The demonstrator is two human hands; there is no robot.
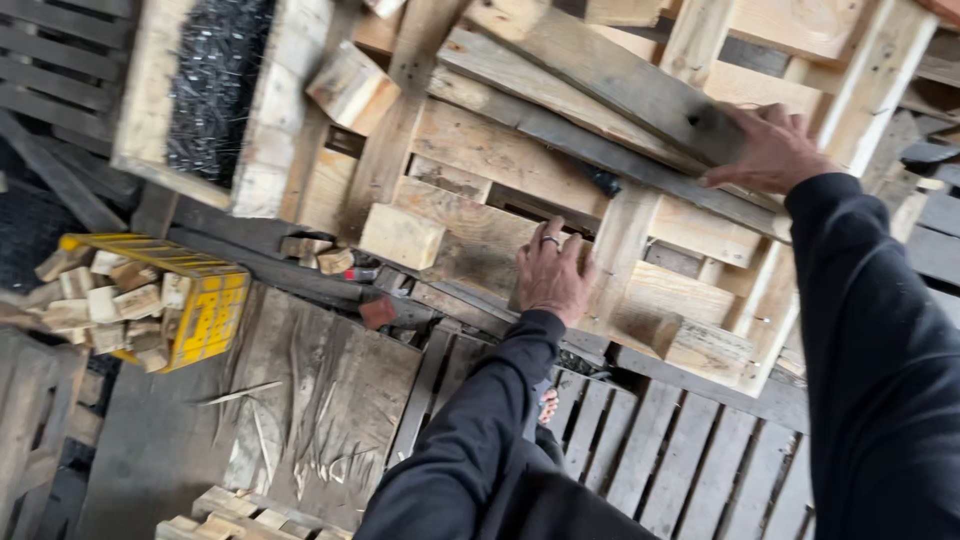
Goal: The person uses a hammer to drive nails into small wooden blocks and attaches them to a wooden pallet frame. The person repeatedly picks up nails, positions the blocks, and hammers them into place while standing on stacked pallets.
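1. My left hand (553,275) lies flat at the middle of the frame, fingers spread and pressing on a pale plank (470,235) of the broken pallet (640,290); it closes on nothing

2. My right hand (772,150) sits at the upper right, palm down on a long grey board (600,70) that runs diagonally toward the top centre; fingers loosely apart over its edge, and I cannot tell whether the thumb hooks underneath

3. To do this well, I judge I should keep the left hand bearing down to steady the stack while the right draws the grey board along its own length, not twisting it

4. A loose wood block (402,236) rests just beside my left hand, so I keep clear of it

5. At the left, a yellow crate (205,300) holds offcut blocks (105,300), well apart from both hands

6. A tray of dark nails (215,85) sits at the upper left
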